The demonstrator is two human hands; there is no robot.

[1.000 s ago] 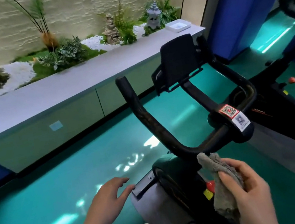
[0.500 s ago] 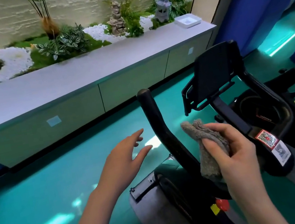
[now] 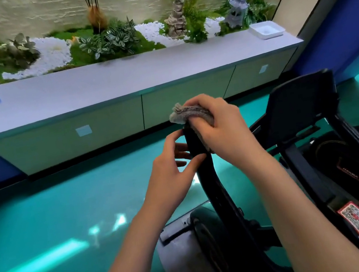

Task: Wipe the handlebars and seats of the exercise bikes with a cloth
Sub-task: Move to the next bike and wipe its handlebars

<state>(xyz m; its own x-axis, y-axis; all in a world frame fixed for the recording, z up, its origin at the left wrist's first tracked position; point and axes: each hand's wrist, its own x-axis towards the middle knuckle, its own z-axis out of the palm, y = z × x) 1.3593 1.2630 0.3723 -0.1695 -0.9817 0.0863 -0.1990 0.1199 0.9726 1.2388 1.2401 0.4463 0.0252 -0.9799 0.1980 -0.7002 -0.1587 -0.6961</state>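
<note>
Both our hands moved up since a sec ago: left hand now pinches the handlebar just below its tip, right hand clamps the grey cloth over the tip, white counter behind.

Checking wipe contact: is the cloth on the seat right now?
No, the right hand holds the cloth over the end of the handlebar.
</note>
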